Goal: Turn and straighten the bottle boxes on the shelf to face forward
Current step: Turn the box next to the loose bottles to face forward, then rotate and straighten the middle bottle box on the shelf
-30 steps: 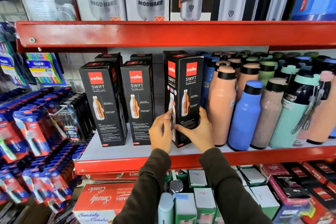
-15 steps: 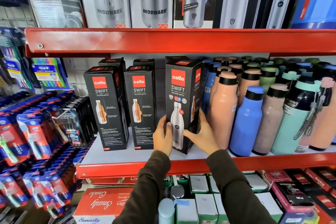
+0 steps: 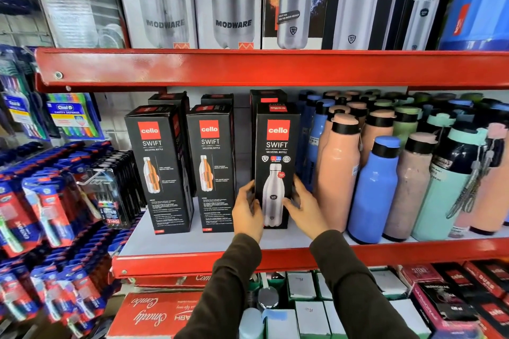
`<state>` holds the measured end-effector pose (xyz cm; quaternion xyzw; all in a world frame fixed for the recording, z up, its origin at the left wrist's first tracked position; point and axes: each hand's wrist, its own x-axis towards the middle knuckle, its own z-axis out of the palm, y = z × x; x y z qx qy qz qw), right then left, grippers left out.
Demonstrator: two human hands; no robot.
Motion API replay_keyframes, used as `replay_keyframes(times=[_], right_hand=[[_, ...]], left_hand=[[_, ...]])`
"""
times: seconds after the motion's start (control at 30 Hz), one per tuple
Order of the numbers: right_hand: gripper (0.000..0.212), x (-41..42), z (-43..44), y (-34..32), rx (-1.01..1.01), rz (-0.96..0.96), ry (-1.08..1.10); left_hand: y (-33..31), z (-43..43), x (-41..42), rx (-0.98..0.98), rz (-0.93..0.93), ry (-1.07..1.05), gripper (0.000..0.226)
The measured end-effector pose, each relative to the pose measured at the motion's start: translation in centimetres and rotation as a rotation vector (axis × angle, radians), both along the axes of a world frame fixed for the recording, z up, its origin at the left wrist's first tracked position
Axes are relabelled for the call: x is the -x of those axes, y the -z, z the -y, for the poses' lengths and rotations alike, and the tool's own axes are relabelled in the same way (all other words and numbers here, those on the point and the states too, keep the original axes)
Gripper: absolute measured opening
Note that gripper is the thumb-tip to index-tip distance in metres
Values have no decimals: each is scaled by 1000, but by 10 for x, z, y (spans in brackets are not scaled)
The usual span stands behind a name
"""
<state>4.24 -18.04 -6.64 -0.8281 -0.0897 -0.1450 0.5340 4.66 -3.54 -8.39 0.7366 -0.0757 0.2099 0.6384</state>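
Note:
Three black Cello Swift bottle boxes stand in a row on the red-edged middle shelf [image 3: 214, 261]. The right box [image 3: 276, 146] shows its front, with a silver bottle picture, squarely toward me. My left hand [image 3: 248, 210] presses its lower left side and my right hand [image 3: 304, 208] wraps its lower right side. The middle box [image 3: 210, 165] and the left box [image 3: 158, 170] show a side panel with an orange cutaway bottle and are angled slightly. More black boxes stand behind each of them.
Loose bottles in peach [image 3: 340, 173], blue [image 3: 374, 190] and mint crowd the shelf right of the held box. Tall steel-bottle boxes [image 3: 234, 8] fill the shelf above. Toothbrush packs [image 3: 35, 201] hang at the left. Small cartons sit below.
The right box has been rotated from corner-on, with two panels showing, to its silver-bottle front facing me. Both hands stayed on its lower sides throughout. My view has moved closer.

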Motion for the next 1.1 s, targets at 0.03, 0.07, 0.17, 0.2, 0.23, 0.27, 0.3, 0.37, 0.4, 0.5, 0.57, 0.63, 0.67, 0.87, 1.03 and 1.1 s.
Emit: replay_keyframes(times=[0.03,0.07,0.17,0.2,0.23,0.27,0.3,0.37,0.4,0.5,0.57,0.63,0.67,0.87,1.03,1.1], right_hand=[[73,-1,-1,-1,15,14,-8],[75,-3,-1,-2,28,24,-10],[74,-8,0,1,40,22,-2],[74,-9,0,3,39,19,-2],[73,-10,1,3,37,16,-5],[72,-10,1,4,30,11,-9],[71,-10,1,3,22,5,-13],[70,-10,0,2,14,-3,-15],[70,-10,0,3,15,-5,-14],[69,-11,0,5,5,-19,-6],[68,-11,0,6,-14,-36,15],[64,-12,-1,8,-21,-22,65],[62,-12,-1,9,-30,-5,101],[43,0,-4,18,-104,198,279],[29,18,-24,10,-154,391,377],[22,26,-40,3,-148,470,363]], left_hand=[[1,0,-1,-5,-8,-12,48],[1,1,-3,-5,-15,-19,48],[3,3,-7,-1,-24,-24,49],[3,3,-8,-6,-25,-26,49],[3,3,-8,-11,-28,-29,49],[4,3,-8,-13,-32,-30,49],[5,3,-8,-7,-34,-27,49],[7,3,-8,3,-37,-21,49],[7,3,-8,5,-39,-21,49],[7,3,-7,13,-42,-23,48],[7,3,-7,13,-45,-19,48],[7,2,-7,11,-51,-18,48],[7,2,-6,12,-55,-18,49],[3,-2,9,76,4,-68,48],[1,-18,20,14,248,-184,37],[-3,-27,24,-4,320,-222,35]])
